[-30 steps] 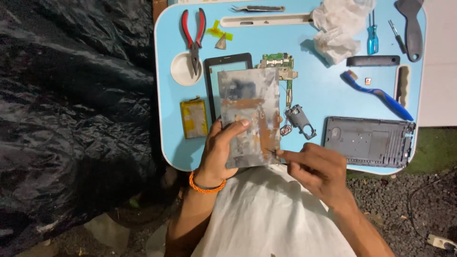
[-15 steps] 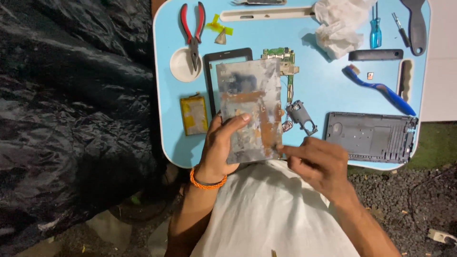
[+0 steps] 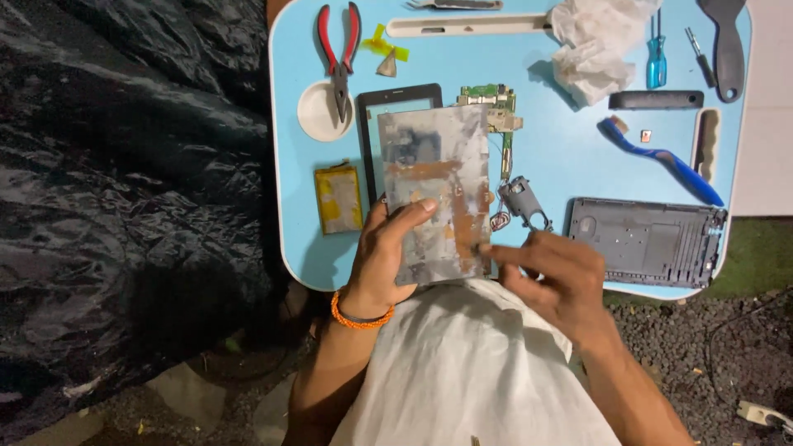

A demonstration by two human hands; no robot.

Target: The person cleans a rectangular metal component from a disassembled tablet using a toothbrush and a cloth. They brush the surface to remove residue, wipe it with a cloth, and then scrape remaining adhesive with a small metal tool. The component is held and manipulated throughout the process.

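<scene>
Metal plate (image 3: 434, 194), grey with rust-brown streaks, held tilted above the blue counter (image 3: 562, 165), a little nearer the chest than a second ago. Left hand (image 3: 384, 256) gripping its lower left edge, fingers closed on it. Right hand (image 3: 553, 277) now pinching the lower right edge. White round dish (image 3: 318, 116) holding only the tips of the red pliers (image 3: 339, 49).
</scene>
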